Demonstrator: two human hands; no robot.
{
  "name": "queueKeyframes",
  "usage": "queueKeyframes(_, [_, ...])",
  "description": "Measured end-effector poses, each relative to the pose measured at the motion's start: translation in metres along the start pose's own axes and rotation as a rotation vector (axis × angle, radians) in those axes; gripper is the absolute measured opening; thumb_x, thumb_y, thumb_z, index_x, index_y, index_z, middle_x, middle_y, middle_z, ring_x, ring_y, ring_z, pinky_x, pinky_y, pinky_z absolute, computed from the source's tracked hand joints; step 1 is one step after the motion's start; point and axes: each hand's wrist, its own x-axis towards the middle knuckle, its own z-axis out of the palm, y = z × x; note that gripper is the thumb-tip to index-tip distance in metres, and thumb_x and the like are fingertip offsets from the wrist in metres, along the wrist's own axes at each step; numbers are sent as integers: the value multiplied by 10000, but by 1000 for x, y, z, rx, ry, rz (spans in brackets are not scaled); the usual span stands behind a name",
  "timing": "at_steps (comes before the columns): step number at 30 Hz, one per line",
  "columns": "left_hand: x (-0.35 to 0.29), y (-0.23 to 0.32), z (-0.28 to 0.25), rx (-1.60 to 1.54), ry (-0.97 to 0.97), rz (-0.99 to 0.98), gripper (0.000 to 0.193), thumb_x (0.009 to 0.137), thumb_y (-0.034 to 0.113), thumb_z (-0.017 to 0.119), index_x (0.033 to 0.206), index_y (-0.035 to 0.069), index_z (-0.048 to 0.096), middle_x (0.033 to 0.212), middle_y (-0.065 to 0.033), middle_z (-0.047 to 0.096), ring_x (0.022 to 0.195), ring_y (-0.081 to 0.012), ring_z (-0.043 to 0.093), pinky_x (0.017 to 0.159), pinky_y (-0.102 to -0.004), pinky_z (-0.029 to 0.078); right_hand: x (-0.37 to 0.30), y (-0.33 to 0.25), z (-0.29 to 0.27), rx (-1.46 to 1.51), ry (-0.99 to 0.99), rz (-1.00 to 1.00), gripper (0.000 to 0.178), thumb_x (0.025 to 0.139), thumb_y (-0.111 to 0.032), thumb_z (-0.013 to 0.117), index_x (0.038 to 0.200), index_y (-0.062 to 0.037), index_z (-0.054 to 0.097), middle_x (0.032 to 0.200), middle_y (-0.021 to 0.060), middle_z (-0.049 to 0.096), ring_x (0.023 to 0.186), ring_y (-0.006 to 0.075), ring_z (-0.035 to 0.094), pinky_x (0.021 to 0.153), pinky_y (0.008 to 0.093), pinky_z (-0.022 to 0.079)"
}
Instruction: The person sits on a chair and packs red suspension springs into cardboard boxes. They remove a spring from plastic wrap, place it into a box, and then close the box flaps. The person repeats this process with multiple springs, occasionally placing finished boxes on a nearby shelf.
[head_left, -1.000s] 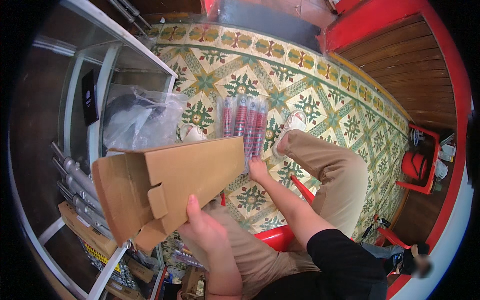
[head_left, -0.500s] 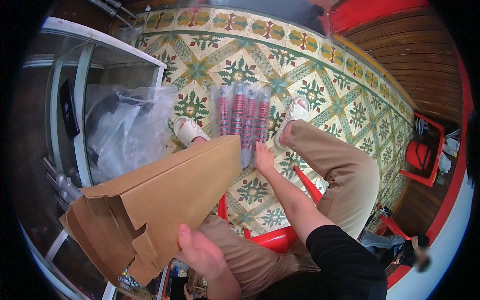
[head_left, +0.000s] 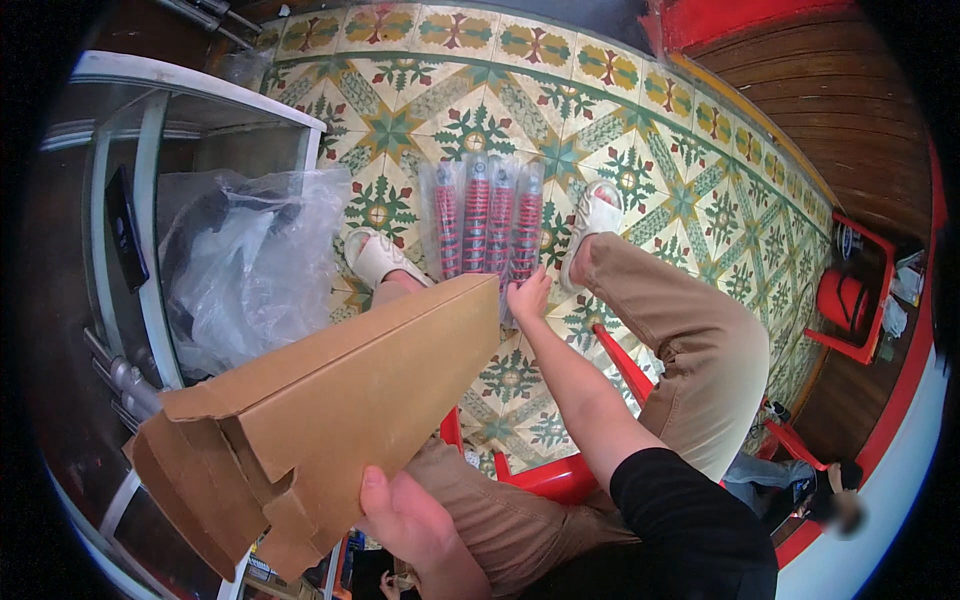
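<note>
My left hand (head_left: 405, 515) grips the near end of a long brown cardboard box (head_left: 330, 400), open at the end nearest me and slanting over my left knee. My right hand (head_left: 527, 297) reaches down to the floor and rests at the near ends of several red coil-spring shock absorbers (head_left: 485, 220), each in clear plastic wrap, lying side by side on the patterned tile between my feet. I cannot tell whether its fingers grip one of them.
A white metal shelf frame (head_left: 150, 200) stands at left with a crumpled clear plastic bag (head_left: 250, 265) beside it. I sit on a red stool (head_left: 545, 475). Another red stool (head_left: 850, 300) stands at right by a wooden step.
The cardboard box has swung lower and nearer, its open end now at the lower left. My right hand has reached farther down to the wrapped shock absorbers.
</note>
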Motion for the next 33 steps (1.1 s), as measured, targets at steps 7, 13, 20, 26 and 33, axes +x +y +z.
queueKeyframes(7, [2, -3, -2, -42, -17, -34, 648, 848, 141, 593, 1439, 32, 351, 1428, -116, 428, 1310, -266, 410, 1123, -458, 306, 42, 23, 17, -15, -304, 191, 660, 678, -325, 771, 1199, -59, 466, 1184, 182, 568, 1118, 369, 575, 932, 465, 484])
queueKeyframes(13, [11, -5, -16, -70, -60, -69, 707, 855, 127, 633, 1472, 52, 296, 1446, -98, 429, 1313, -248, 415, 1127, -453, 307, 45, 20, 33, 9, -160, 133, 644, 625, -304, 806, 1104, -3, 500, 1060, 217, 636, 1014, 373, 626, 894, 445, 498])
queueKeyframes(20, [11, -9, -22, -35, -5, -43, 716, 854, 110, 634, 1479, 56, 289, 1461, -100, 418, 1322, -254, 407, 1128, -456, 309, 41, 28, 33, 145, -183, 90, 616, 600, -327, 809, 1072, -57, 520, 1045, 167, 652, 1001, 362, 631, 865, 463, 503])
queueKeyframes(26, [12, -6, -20, -46, -23, -59, 686, 855, 95, 619, 1466, 43, 312, 1452, -107, 427, 1308, -254, 426, 1121, -445, 322, 48, 29, 15, 321, -294, 76, 541, 618, -264, 798, 1048, -54, 545, 948, 132, 679, 854, 273, 678, 758, 385, 542])
queueKeyframes(33, [-5, 1, -1, -15, 2, -116, 595, 828, 43, 590, 1392, 2, 406, 1376, -104, 478, 1269, -252, 448, 1101, -433, 327, 42, 22, -2, 856, -513, 185, 422, 694, -130, 745, 1066, -46, 564, 866, 52, 646, 713, 166, 627, 640, 310, 531])
